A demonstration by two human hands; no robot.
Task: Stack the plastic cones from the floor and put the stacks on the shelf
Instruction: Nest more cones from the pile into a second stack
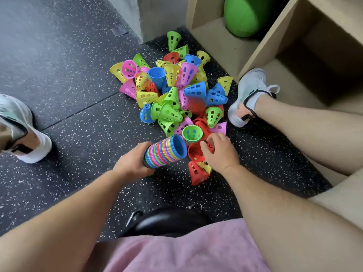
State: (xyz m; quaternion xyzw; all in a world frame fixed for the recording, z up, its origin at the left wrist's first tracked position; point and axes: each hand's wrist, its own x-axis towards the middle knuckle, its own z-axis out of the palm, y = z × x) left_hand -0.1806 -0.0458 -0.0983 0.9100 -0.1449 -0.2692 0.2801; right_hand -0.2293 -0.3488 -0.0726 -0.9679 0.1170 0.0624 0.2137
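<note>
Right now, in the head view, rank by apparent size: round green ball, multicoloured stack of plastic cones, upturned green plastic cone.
1. Round green ball, partly cropped
2. Multicoloured stack of plastic cones
3. Upturned green plastic cone

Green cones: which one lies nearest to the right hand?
The green cone just beyond the right hand, beside the stack, its open rim facing up. The other green ones lie farther off.

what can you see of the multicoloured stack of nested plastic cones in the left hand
The multicoloured stack of nested plastic cones lies tilted on its side near the speckled black floor. Its rims show as blue, green, pink and yellow bands; a blue cone's open wide end faces the pile. The left hand grips its narrow end. The right hand holds a red cone beside.
</note>
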